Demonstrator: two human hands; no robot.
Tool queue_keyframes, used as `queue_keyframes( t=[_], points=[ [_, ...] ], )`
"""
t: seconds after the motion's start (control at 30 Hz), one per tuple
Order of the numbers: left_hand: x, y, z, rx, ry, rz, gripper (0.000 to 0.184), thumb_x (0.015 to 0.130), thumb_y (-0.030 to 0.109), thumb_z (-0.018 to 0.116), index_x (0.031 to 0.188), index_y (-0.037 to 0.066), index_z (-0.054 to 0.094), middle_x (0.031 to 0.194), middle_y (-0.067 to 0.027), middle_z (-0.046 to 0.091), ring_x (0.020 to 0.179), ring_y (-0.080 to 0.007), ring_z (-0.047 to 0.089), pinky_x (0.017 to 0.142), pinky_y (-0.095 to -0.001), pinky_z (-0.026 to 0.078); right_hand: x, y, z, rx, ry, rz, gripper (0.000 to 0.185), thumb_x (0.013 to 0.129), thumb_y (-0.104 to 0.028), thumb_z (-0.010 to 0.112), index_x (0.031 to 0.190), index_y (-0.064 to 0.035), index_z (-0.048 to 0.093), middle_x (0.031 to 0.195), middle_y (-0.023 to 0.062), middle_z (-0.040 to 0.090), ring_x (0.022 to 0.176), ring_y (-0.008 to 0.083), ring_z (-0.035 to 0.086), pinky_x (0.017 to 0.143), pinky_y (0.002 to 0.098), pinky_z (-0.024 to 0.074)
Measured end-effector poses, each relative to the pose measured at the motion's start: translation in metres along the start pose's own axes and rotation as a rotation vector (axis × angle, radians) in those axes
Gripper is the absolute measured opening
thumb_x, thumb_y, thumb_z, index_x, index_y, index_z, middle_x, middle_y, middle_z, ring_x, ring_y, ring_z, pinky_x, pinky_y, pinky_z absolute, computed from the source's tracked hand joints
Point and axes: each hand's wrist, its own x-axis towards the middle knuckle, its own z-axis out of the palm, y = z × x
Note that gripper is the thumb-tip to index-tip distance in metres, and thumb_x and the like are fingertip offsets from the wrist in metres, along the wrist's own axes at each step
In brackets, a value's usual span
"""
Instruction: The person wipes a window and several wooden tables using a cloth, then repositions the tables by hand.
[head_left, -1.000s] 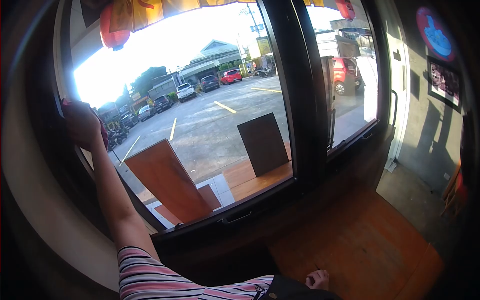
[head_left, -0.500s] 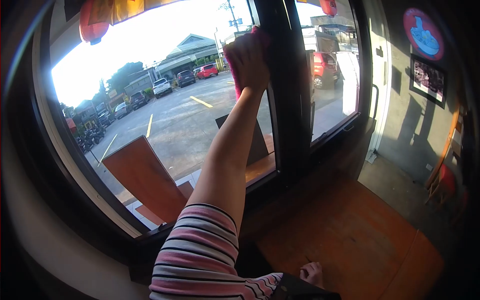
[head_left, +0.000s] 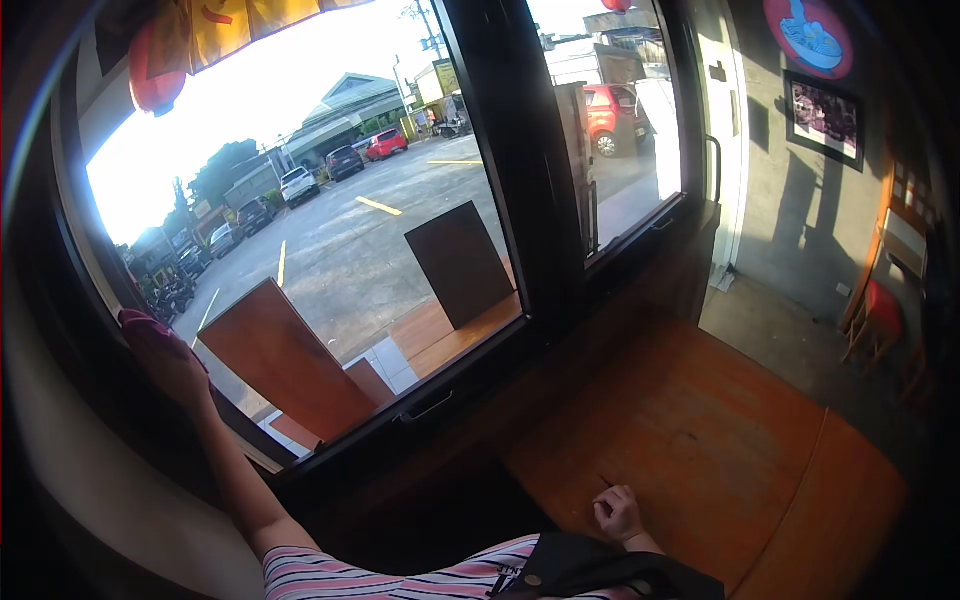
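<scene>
My left hand (head_left: pixel 172 362) presses a pink-purple cloth (head_left: pixel 150 330) to the left edge of the large window, low on the dark frame. The arm in a striped sleeve stretches out to the left. Through the window pane (head_left: pixel 330 240) a parking area shows. My right hand (head_left: pixel 618 510) is over the orange-brown wooden table (head_left: pixel 700 440), its fingers curled; whether anything is inside them is too small to tell. A thin dark mark or object lies just by its fingertips.
A dark window frame (head_left: pixel 510 150) with a handle (head_left: pixel 428 405) runs in front. To the right are a door handle (head_left: pixel 713 168), a framed picture (head_left: pixel 825 118), a round bowl sign (head_left: pixel 808 36) and a red stool (head_left: pixel 882 308). Cars and wooden boards show outside.
My left hand with the cloth went from the window's upper left across to its right side, then back to the lower left edge. My right hand stays over the table, and the view has shifted.
</scene>
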Motion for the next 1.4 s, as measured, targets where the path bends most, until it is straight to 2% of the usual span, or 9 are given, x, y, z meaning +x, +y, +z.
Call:
queue_keyframes(
  t=[0.13, 0.23, 0.43, 0.57, 0.7, 1.03, 1.2, 1.27, 1.4],
  points=[
    [-0.062, -0.036, -0.004, -0.434, -0.245, -0.377, 0.047, 0.098, 0.027, 0.036, 0.133, -0.004, 0.041, 0.136, -0.0251, 0.042, 0.127, -0.0394, 0.04, 0.108, -0.0443, 0.029, -0.017, 0.014, -0.028, 0.18, -0.085, -0.007, 0.006, 0.076, -0.007, 0.066, 0.081, -0.0078, 0.066, 0.08, 0.0057, 0.061, 0.08, 0.0221, 0.058, 0.074, 0.0339, 0.0465],
    [-0.045, 0.04, -0.097, -1.165, -0.148, -1.376, 0.047, 0.098, 0.034, 0.04, 0.132, 0.003, 0.045, 0.13, -0.0157, 0.05, 0.122, -0.0309, 0.047, 0.103, -0.0438, 0.037, -0.053, 0.007, -0.071, 0.568, -0.12, 0.404, 0.005, 0.083, -0.008, 0.064, 0.087, -0.0056, 0.066, 0.083, 0.0032, 0.062, 0.082, 0.0127, 0.058, 0.074, 0.0272, 0.0468],
    [-0.057, 0.218, -0.364, -2.302, -0.514, -1.771, 0.066, 0.09, 0.056, 0.049, 0.137, 0.011, 0.038, 0.129, -0.0094, 0.052, 0.118, -0.0292, 0.052, 0.101, -0.0476, 0.043, -0.176, 0.002, -0.159, 0.995, -0.201, 0.537, 0.028, 0.088, -0.019, 0.065, 0.11, -0.0033, 0.058, 0.098, 0.0054, 0.063, 0.092, 0.0128, 0.06, 0.08, 0.027, 0.0478],
    [-0.062, 0.335, -0.538, -2.423, -1.335, -2.555, 0.077, 0.086, 0.055, 0.056, 0.14, 0.005, 0.034, 0.129, -0.0145, 0.052, 0.119, -0.0288, 0.052, 0.103, -0.046, 0.04, -0.227, -0.046, -0.233, 1.262, -0.299, 0.681, 0.047, 0.087, -0.025, 0.067, 0.126, -0.0071, 0.048, 0.111, 0.0048, 0.057, 0.101, 0.0138, 0.057, 0.087, 0.0264, 0.046],
    [-0.067, 0.394, -0.646, -1.978, -2.435, -1.816, 0.051, 0.081, 0.01, 0.062, 0.128, -0.002, 0.045, 0.117, -0.0157, 0.059, 0.1, -0.0235, 0.062, 0.092, -0.0358, 0.049, -0.245, -0.086, -0.287, 1.672, -0.191, 0.522, 0.058, 0.088, -0.025, 0.066, 0.133, -0.0011, 0.04, 0.119, 0.0094, 0.057, 0.11, 0.0201, 0.056, 0.093, 0.0324, 0.0465],
    [-0.051, 0.416, -0.696, -2.48, -2.68, -0.94, 0.049, 0.083, -0.003, 0.06, 0.129, -0.003, 0.045, 0.123, -0.0117, 0.056, 0.114, -0.0222, 0.054, 0.1, -0.0364, 0.041, -0.287, -0.081, -0.382, 0.986, 0.235, 0.698, 0.023, 0.089, -0.006, 0.059, 0.11, 0.0022, 0.056, 0.1, 0.0078, 0.064, 0.093, 0.0131, 0.06, 0.086, 0.0274, 0.0475],
    [-0.052, 0.43, -0.691, -2.44, -2.466, -0.948, 0.041, 0.091, 0.003, 0.054, 0.131, -0.001, 0.043, 0.123, -0.015, 0.055, 0.11, -0.0248, 0.058, 0.093, -0.0328, 0.046, -0.327, -0.056, -0.456, 0.814, 0.254, 0.827, 0.045, 0.086, -0.019, 0.067, 0.123, 0.0002, 0.05, 0.114, 0.0137, 0.059, 0.103, 0.0217, 0.059, 0.091, 0.0323, 0.0461],
    [-0.117, 0.44, -0.682, -2.234, -2.073, -0.764, 0.04, 0.092, 0.009, 0.054, 0.13, 0.002, 0.045, 0.124, -0.0165, 0.052, 0.12, -0.0266, 0.051, 0.101, -0.0349, 0.039, -0.345, -0.036, -0.45, -0.649, 0.207, 0.742, 0.073, 0.083, -0.045, 0.065, 0.138, -0.0063, 0.037, 0.138, 0.0234, 0.04, 0.126, 0.0371, 0.041, 0.104, 0.0494, 0.0328],
    [-0.171, 0.438, -0.673, -1.326, -1.646, -0.249, 0.046, 0.092, 0.019, 0.055, 0.134, 0.006, 0.041, 0.14, -0.0178, 0.038, 0.136, -0.0335, 0.027, 0.109, -0.0444, 0.024, -0.382, -0.01, -0.393, -0.763, -0.199, 0.642, 0.092, 0.08, -0.068, 0.051, 0.147, -0.0108, 0.023, 0.151, 0.0251, 0.015, 0.141, 0.0423, 0.007, 0.108, 0.0658, 0.0048]
  ],
)
